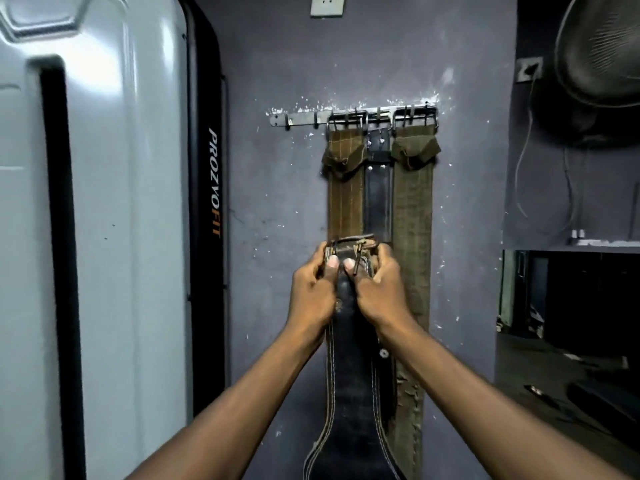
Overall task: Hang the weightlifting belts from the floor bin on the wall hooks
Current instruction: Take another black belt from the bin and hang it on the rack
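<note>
Black belt held up below the hook rail

The black belt is gripped at its buckle end by the left hand and right hand, fingers clamped on it, below the hook rail.

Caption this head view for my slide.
Both hands raise a black belt's buckle toward a rack holding three belts.

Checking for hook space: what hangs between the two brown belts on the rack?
In the head view, a narrow black belt hangs between the brown belts.

White machine panel, wall socket, fan, shelf.
</note>
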